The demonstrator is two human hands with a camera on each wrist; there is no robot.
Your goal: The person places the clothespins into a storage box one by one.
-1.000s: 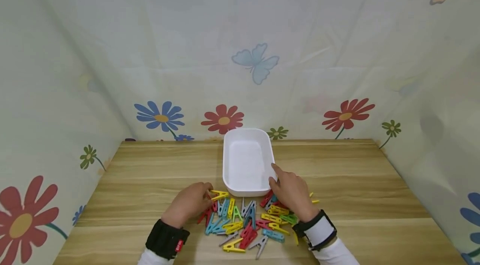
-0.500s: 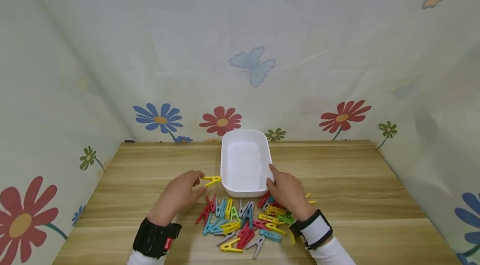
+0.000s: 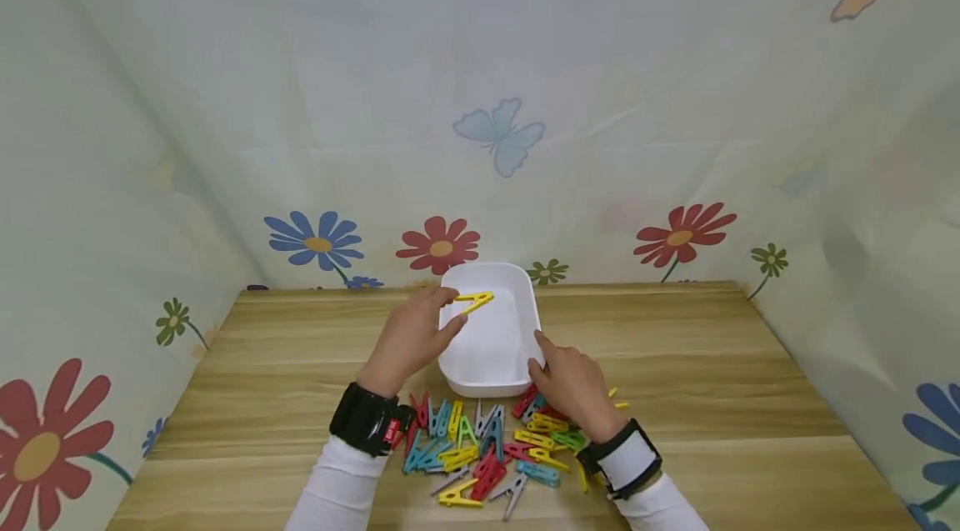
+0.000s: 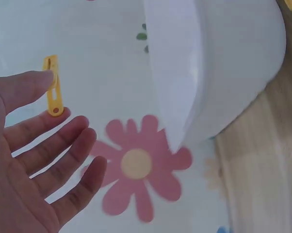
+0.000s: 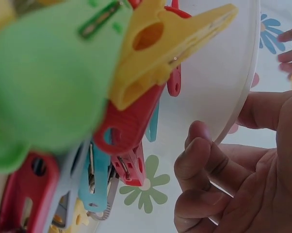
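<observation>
Pale fabric printed with flowers and butterflies, the backdrop (image 3: 375,106), closes off three sides of a wood-grain table (image 3: 300,364). From the head view, a white plastic tray (image 3: 491,352) sits midway along the table's far edge. Between the tray's near edge and the table's near side lies a loose pile of plastic clothespins (image 3: 459,458) in yellow, red, blue, green and grey. The left hand (image 3: 408,339) reaches across the tray's left rim and pinches a yellow clothespin (image 3: 482,298) between thumb and forefinger, with the spring end pointing away from the hand, above the far left part of the tray. At the tray's right edge, toward its near right corner, the right hand (image 3: 576,381) grips the wall. Both wrists wear dark bands, and the sleeves are white.

On the left wrist view, the thumb and index fingertip hold that yellow clothespin, apart from the tray wall; the other three fingers are spread and gently bent. A red flower (image 4: 136,164) on the backdrop shows behind.

Seen from the right wrist, one digit passes over the tray's rim while the other fingers curl at the outer side. A blurred green clothespin (image 5: 44,92) fills the foreground, beside another yellow one and several red ones. Some fingertips of the left hand enter at the frame's right edge.
</observation>
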